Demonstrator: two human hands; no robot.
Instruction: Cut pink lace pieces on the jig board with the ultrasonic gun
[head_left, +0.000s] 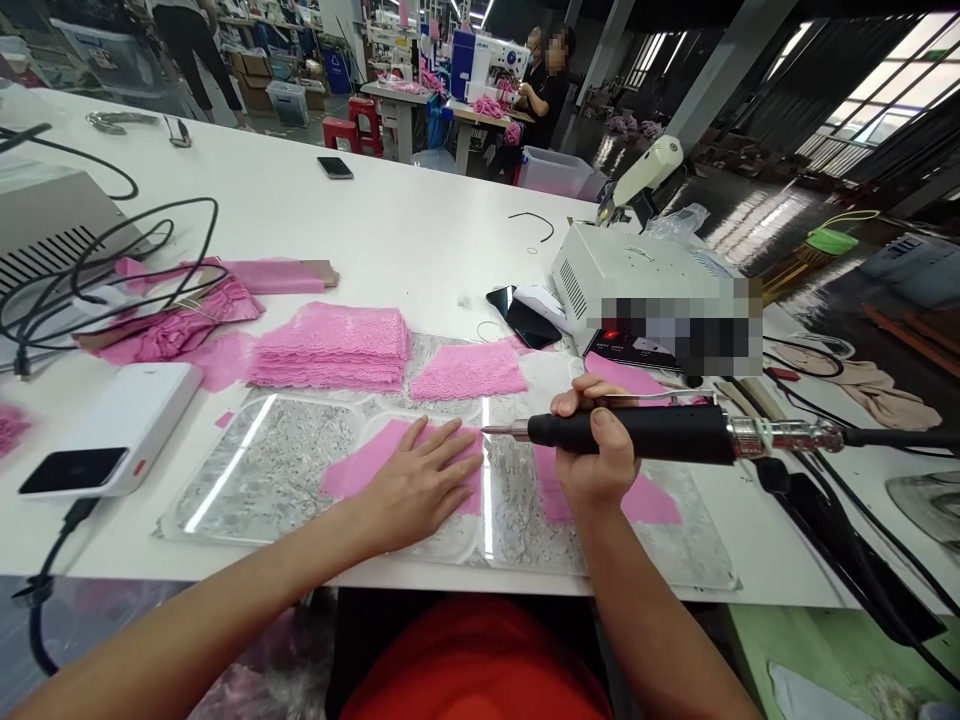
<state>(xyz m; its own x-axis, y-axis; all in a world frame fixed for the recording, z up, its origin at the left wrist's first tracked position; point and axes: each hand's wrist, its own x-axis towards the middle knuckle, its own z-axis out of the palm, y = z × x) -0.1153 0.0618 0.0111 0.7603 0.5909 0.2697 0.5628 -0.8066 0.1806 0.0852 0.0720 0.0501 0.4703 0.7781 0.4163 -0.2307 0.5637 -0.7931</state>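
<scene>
My left hand lies flat, fingers spread, on a pink fabric piece on the grey marbled board. In my right hand is a thick black handheld tool, closed in the fingers and held almost level. Its pointed metal tip faces left, near the fabric's right edge; whether it touches cannot be made out. Another pink fabric piece lies partly hidden beneath my right hand. Behind my left hand are a tall stack of pink lace pieces and a smaller lace piece.
A white power bank with a cable stands at the left, near tangled black cords. A grey control box stands behind the tool, whose cable runs right. Farther back lies a phone. People work at sewing machines beyond the table.
</scene>
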